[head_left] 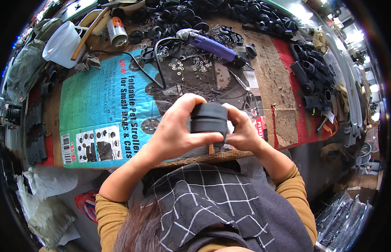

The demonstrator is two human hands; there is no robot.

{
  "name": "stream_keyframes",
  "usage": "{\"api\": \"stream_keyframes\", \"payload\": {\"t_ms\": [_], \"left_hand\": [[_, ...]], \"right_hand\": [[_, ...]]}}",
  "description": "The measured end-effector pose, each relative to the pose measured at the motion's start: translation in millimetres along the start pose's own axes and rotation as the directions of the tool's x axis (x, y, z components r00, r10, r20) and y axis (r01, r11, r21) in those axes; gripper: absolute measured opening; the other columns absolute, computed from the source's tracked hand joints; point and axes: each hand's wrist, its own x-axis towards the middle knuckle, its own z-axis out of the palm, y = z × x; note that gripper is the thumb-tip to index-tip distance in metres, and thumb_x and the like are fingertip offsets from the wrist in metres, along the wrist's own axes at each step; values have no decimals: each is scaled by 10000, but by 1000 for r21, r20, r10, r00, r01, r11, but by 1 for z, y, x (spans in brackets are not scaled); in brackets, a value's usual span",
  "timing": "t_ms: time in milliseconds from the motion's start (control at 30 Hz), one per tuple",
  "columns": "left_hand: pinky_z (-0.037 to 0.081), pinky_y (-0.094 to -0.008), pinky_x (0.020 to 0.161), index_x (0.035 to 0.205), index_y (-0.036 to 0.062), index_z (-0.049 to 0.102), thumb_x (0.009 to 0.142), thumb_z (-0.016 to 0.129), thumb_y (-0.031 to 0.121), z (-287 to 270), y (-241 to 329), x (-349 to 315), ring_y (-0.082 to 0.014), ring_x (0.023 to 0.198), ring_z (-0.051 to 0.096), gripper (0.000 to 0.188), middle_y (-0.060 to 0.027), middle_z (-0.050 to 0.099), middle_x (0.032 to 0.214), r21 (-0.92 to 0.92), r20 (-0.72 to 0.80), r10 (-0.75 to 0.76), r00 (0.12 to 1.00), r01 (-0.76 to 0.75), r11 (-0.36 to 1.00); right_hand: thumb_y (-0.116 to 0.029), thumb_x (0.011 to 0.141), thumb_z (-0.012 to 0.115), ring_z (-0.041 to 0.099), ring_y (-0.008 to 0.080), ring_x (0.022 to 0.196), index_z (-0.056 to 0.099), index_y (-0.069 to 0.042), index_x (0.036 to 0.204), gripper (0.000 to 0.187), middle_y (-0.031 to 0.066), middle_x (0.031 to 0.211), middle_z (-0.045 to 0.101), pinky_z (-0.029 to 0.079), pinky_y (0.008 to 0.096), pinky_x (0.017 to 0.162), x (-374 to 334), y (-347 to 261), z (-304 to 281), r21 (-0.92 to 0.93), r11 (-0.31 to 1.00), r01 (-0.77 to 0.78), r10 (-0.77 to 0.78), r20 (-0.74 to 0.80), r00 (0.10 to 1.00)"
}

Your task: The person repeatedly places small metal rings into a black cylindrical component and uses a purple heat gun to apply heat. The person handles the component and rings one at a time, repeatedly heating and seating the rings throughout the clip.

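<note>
Near the table's front edge I hold a black plastic double wheel (209,118), two thick rounded bands side by side with a groove between them. My left hand (178,124) wraps its left side, thumb along the lower edge and fingers over the top. On its right side my right hand (242,128) is closed, with the fingertips partly hidden behind it. A purple power screwdriver (212,47) lies beyond my hands, its cord trailing left. Small pale washers (200,64) and loose screws are scattered beside it. A slim pointed tool (238,79) rests farther right.
Printed blue cardboard (90,105) covers the table's left part. Black wheel parts (178,19) are heaped at the back, beside a spray can (117,32) and a white bucket (64,44). Black tubular parts (311,69) pile up on the red surface at right.
</note>
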Motion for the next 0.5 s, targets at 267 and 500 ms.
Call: {"api": "stream_keyframes", "payload": {"t_ms": [267, 500], "left_hand": [[468, -409, 748, 896, 48, 605, 604, 822, 571, 10, -15, -8, -293, 776, 605, 638, -96, 610, 829, 360, -180, 336, 924, -256, 897], [456, -388, 724, 846, 57, 587, 614, 812, 592, 11, -31, -9, -270, 735, 598, 625, -87, 600, 805, 363, -207, 385, 900, -295, 884]], "right_hand": [[-138, 706, 825, 640, 196, 958, 565, -29, 1205, 573, 102, 1054, 650, 514, 339, 837, 4, -9, 10, -289, 944, 159, -162, 13, 987], [-121, 684, 798, 658, 255, 949, 611, -39, 1135, 494, 126, 1079, 666, 528, 352, 827, 8, -10, 6, -368, 925, 95, -86, 39, 996]]}}
